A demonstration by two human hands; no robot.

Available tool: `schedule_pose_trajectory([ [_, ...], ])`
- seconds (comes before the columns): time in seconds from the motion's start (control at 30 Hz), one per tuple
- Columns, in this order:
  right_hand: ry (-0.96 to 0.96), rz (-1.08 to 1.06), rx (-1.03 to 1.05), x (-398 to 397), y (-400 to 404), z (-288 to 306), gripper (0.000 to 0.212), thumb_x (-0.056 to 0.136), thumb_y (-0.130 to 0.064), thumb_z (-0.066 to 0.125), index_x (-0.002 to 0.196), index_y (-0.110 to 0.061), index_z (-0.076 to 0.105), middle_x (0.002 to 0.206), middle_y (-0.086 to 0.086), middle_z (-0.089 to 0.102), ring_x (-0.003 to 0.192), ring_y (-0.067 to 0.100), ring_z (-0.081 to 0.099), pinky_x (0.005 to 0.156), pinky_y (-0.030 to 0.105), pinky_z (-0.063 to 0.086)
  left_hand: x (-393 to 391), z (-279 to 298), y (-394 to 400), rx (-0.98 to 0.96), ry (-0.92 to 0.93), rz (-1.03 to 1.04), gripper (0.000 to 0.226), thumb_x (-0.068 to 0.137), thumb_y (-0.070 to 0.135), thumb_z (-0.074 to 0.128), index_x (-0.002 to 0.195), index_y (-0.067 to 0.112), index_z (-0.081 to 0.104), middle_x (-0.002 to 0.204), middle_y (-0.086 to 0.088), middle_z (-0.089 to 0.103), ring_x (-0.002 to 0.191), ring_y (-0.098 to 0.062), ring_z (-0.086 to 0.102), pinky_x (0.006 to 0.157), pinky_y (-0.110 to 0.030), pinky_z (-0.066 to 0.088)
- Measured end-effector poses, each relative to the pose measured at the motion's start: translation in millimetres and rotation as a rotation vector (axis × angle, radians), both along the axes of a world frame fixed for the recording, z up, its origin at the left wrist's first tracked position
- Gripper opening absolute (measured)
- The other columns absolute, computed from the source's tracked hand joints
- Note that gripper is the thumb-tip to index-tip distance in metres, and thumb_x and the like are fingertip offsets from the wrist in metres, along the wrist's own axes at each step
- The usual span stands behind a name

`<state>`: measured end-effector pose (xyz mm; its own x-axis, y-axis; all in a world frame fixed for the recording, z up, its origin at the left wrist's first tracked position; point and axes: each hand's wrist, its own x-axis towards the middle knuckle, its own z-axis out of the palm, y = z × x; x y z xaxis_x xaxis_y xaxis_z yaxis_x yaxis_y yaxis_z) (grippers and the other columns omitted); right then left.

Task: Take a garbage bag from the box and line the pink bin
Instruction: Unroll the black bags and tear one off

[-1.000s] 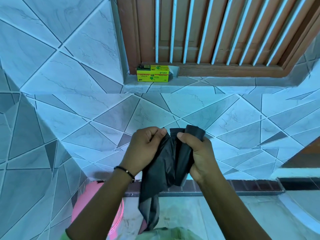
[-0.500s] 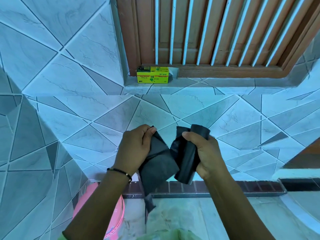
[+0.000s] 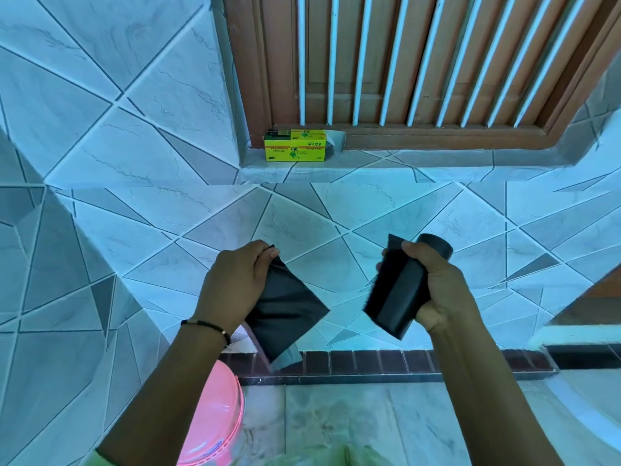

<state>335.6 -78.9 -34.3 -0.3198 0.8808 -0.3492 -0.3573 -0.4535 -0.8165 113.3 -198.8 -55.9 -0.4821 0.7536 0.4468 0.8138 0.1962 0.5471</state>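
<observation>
Thin black plastic garbage bag point(image 3: 285, 307), already separate from the black roll of bags point(image 3: 400, 290), pinched still folded in left hand point(image 3: 235, 284); roll gripped in right hand point(image 3: 433, 287), well apart. Still to unfold and fit over round pink plastic bin point(image 3: 215, 418) below, half hidden by left arm, its inside unseen. Yellow cardboard box point(image 3: 295, 150) up on tiled window ledge point(image 3: 369, 166), its print too small to read.

Tiled ledge point(image 3: 386, 164) under the wooden window frame, well above both grips, carries the yellow box point(image 3: 295, 145) (its right end flap hangs open). Floor point(image 3: 369, 418) below the grips carries the pink bin point(image 3: 215, 422), down-left of the left-hand grip.
</observation>
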Motion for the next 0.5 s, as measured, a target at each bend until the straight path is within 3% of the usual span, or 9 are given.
schedule_pose_trajectory([
  [0.23,0.115,0.021,-0.037,0.3,-2.6,1.1,0.026,0.069,-0.021,0.073,0.088,-0.006,0.062,0.066,0.009,0.064,0.053,0.021,0.063,0.063,0.036,0.054,-2.1,-0.4,-2.0,-0.083,-0.029,-0.024,0.033,0.09,0.049,0.036,0.092,0.026,0.06,0.07,0.0,0.064,0.068,-0.022,0.06,0.064,-0.031,0.049],
  [0.3,0.151,0.0,-0.077,-7.7,-9.1,2.0,0.021,0.073,-0.023,0.072,0.084,-0.008,0.061,0.062,0.007,0.06,0.049,0.018,0.06,0.06,0.035,0.054,6.7,2.3,-1.5,-0.074,-0.141,-0.109,0.032,0.087,0.053,0.036,0.095,0.033,0.059,0.07,0.01,0.064,0.068,-0.006,0.06,0.066,-0.022,0.047],
  [0.37,0.201,0.011,-0.098,-18.0,-15.1,3.3,0.026,0.071,-0.026,0.072,0.085,-0.009,0.06,0.059,0.005,0.06,0.049,0.017,0.059,0.058,0.032,0.055,22.3,5.7,-0.2,-0.094,-0.322,-0.272,0.035,0.084,0.059,0.042,0.097,0.033,0.062,0.08,0.017,0.068,0.079,0.004,0.062,0.072,-0.009,0.043],
  [0.43,0.233,0.053,-0.093,-30.8,-20.1,3.0,0.035,0.064,-0.031,0.072,0.088,-0.008,0.059,0.057,0.004,0.059,0.05,0.016,0.058,0.058,0.031,0.053,41.4,7.9,1.3,-0.172,-0.496,-0.441,0.041,0.075,0.063,0.052,0.099,0.032,0.065,0.092,0.016,0.071,0.089,0.005,0.064,0.081,-0.011,0.045],
  [0.5,0.255,0.063,-0.094,-45.2,-23.8,1.6,0.038,0.062,-0.035,0.072,0.087,-0.009,0.058,0.059,0.004,0.058,0.053,0.016,0.058,0.06,0.032,0.051,55.3,6.6,3.6,-0.24,-0.506,-0.496,0.053,0.062,0.065,0.061,0.105,0.033,0.061,0.095,0.013,0.071,0.088,-0.001,0.065,0.081,-0.016,0.049],
])
